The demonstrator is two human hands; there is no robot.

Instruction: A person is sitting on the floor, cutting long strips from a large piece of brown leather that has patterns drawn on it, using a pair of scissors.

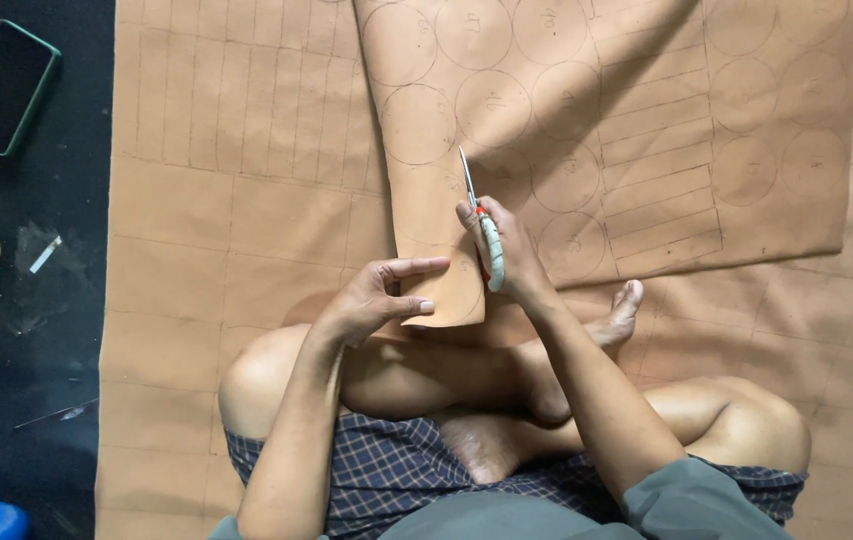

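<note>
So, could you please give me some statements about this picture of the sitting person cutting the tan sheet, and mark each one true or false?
1. The right hand holds scissors. True.
2. The left hand grips the near edge of the tan sheet that is being cut. True.
3. The sheet is marked only with triangles. False: drawn circles and rectangles show on it.
4. A dark phone lies on the floor at the upper left. True.
5. The person wears closed shoes. False: the foot is bare.
6. The scissors lie unused on the floor. False: they are in the right hand, blades pointing away over the sheet.
</note>
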